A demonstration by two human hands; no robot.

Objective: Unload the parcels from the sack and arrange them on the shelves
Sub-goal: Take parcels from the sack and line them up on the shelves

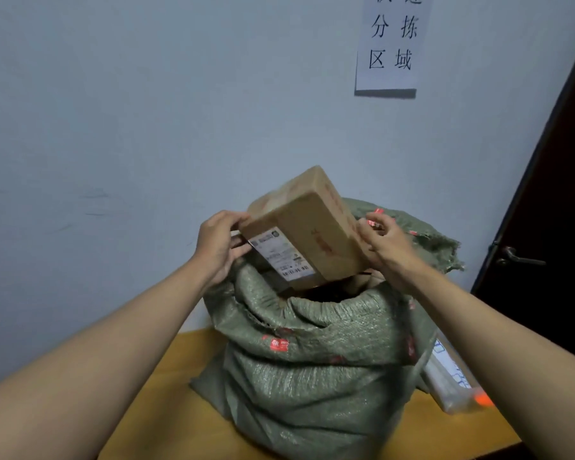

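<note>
One cardboard parcel (304, 227), tilted, sits above the open mouth of one green woven sack (312, 360) standing on the wooden worktop (180, 410). Two hands grip it: the left hand (218, 244) at its labelled end, the right hand (384, 240) on its opposite side. One paper sign (390, 41) hangs on the wall.
</note>
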